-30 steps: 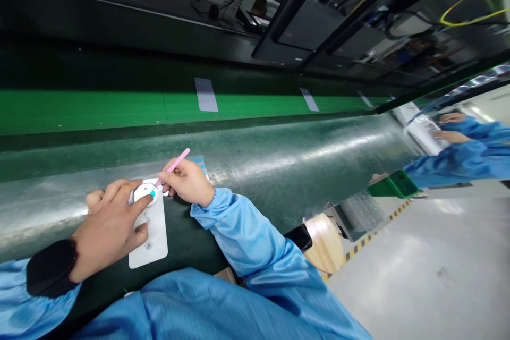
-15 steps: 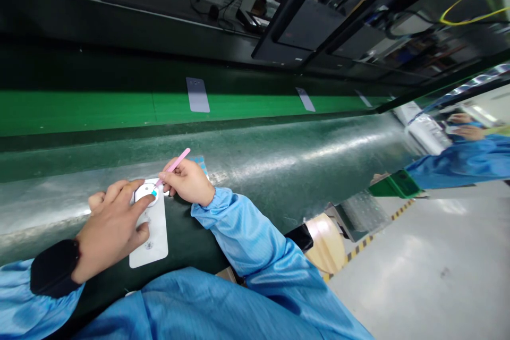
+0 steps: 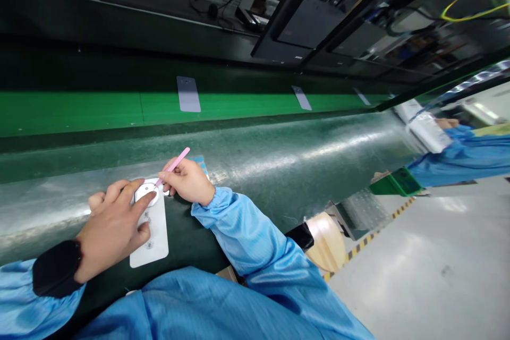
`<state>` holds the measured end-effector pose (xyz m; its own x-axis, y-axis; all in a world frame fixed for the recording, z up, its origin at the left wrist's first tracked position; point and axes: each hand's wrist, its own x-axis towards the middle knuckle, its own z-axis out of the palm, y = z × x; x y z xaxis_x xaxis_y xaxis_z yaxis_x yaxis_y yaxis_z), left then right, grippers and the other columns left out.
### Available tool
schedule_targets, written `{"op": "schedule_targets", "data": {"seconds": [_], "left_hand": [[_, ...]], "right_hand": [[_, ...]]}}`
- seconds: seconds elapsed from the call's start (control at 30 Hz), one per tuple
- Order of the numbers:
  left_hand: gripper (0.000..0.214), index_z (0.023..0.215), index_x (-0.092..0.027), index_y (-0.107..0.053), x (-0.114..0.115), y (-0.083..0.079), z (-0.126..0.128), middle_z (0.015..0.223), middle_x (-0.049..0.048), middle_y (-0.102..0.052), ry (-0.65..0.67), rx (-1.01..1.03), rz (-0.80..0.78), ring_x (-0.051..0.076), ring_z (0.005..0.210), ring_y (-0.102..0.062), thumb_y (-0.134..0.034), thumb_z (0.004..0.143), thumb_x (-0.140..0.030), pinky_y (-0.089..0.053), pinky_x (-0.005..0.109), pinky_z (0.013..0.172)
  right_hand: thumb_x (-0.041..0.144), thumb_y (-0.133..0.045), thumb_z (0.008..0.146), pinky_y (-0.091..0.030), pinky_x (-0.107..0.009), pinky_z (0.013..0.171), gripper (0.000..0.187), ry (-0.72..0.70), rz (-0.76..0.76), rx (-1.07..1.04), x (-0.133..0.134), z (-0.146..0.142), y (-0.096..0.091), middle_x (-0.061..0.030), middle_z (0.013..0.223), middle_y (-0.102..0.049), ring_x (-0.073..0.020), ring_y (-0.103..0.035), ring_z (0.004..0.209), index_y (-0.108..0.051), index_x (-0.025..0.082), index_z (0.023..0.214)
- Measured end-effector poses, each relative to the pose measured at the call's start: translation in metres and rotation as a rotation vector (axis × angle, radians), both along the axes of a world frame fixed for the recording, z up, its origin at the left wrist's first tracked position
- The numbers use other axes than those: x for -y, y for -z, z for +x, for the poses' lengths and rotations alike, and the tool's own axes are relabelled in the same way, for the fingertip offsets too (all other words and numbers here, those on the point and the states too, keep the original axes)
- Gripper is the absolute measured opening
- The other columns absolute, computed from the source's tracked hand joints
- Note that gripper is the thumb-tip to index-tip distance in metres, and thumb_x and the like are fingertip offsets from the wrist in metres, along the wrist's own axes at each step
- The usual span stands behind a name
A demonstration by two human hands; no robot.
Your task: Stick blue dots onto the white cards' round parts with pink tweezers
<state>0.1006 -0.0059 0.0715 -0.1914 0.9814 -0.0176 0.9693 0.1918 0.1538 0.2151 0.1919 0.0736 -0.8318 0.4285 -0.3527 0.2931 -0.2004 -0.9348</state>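
Observation:
A white phone back cover [image 3: 158,239] with rounded corners lies on the dark green bench, a round white disc [image 3: 146,190] near its far end. My left hand [image 3: 117,226] rests over the cover's left side with fingers spread, one fingertip pressing on the disc. In my right hand [image 3: 189,179] is a pair of pink tweezers [image 3: 175,163], pinched between thumb and fingers. Their tip touches or nearly touches the disc's right edge, beside my left fingertip. Under the right hand, a blue-patterned sheet [image 3: 200,162] shows in part.
Beyond the bench [image 3: 279,170], a green conveyor belt [image 3: 239,106] carries a grey cover [image 3: 188,96], another cover [image 3: 301,98] and a third farther right. A co-worker's blue sleeve [image 3: 474,154] is at the right, near a green bin [image 3: 400,181]. A round wooden stool [image 3: 326,241] stands below.
The small turquoise spot at my left fingertip no longer shows. Covers on the belt have shifted left. The co-worker's hands and sleeve have moved. My own hands have barely moved.

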Motion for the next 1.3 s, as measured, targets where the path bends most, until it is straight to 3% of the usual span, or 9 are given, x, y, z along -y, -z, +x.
{"op": "schedule_targets", "data": {"seconds": [0.53,0.83,1.03,1.17,1.3], "left_hand": [[0.050,0.132,-0.032,-0.082,0.001,0.007,0.004,0.147,0.0201,-0.070,0.029,-0.056,0.078,0.050,0.130,-0.063,-0.056,0.090,-0.027,-0.060,0.061,0.086],[0.040,0.121,-0.029,-0.082,-0.002,0.005,0.001,0.153,0.0179,-0.069,-0.041,0.003,0.015,0.048,0.135,-0.062,-0.062,0.086,-0.033,-0.060,0.063,0.093],[0.030,0.108,-0.027,-0.076,-0.013,-0.006,-0.012,0.144,0.0181,-0.071,-0.085,0.145,-0.066,0.047,0.134,-0.061,-0.074,0.081,-0.041,-0.058,0.062,0.099],[0.035,0.107,-0.025,-0.069,-0.031,-0.021,-0.006,0.132,0.0154,-0.071,-0.179,0.231,-0.211,0.043,0.134,-0.061,-0.079,0.073,-0.027,-0.053,0.057,0.106],[0.042,0.111,-0.024,-0.065,-0.045,-0.034,-0.005,0.125,0.0101,-0.070,-0.207,0.293,-0.245,0.033,0.126,-0.068,-0.072,0.070,-0.017,-0.053,0.046,0.106]], "right_hand": [[0.047,-0.094,0.090,-0.054,-0.021,0.049,0.040,0.008,-0.005,-0.002,0.000,-0.001,0.002,0.0019,0.062,-0.067,-0.0135,-0.065,0.053,-0.065,0.019,0.086],[0.050,-0.094,0.090,-0.054,-0.021,0.050,0.042,0.005,-0.002,-0.011,-0.001,0.001,0.007,0.0007,0.065,-0.069,-0.0128,-0.065,0.053,-0.066,0.018,0.087],[0.053,-0.097,0.080,-0.055,-0.020,0.048,0.050,0.037,-0.156,-0.094,-0.010,-0.001,0.015,-0.0007,0.065,-0.071,-0.0133,-0.066,0.053,-0.061,0.019,0.082],[0.053,-0.101,0.066,-0.053,-0.020,0.044,0.055,0.097,-0.285,-0.157,-0.015,0.002,0.020,-0.0016,0.068,-0.073,-0.0136,-0.066,0.051,-0.058,0.020,0.080],[0.056,-0.102,0.063,-0.053,-0.020,0.043,0.059,0.120,-0.286,-0.184,-0.021,0.006,0.022,-0.0045,0.068,-0.073,-0.0142,-0.066,0.049,-0.058,0.021,0.079]]}}
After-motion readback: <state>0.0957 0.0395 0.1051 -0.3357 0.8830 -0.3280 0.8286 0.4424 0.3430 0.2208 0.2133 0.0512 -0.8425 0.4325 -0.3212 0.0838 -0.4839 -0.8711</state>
